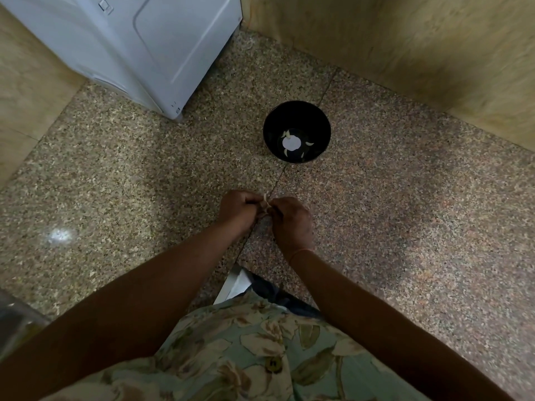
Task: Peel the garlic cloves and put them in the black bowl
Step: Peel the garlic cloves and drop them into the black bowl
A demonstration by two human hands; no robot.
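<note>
1. Both hands front & centre: left hand point(236, 209) & right hand point(289, 218) meet knuckle to knuckle above the speckled stone floor point(405, 212).
2. Grip: fingers of both curl in, tips pinching a pale garlic clove point(265, 201) btwn them. Only a sliver shows, so peeled or not, can't tell.
3. Black bowl point(296, 114) sits on the floor straight ahead, well apart from the hands, beside a floor seam.
4. Inside the bowl: a few pale peeled cloves point(309, 143) round a white spot at the bottom.
5. White appliance point(139, 47) stands far left, near the tan wall point(405, 39).
6. Thin orange band point(301, 251) on the right wrist; floral shirt point(246, 357) at the bottom of view.
</note>
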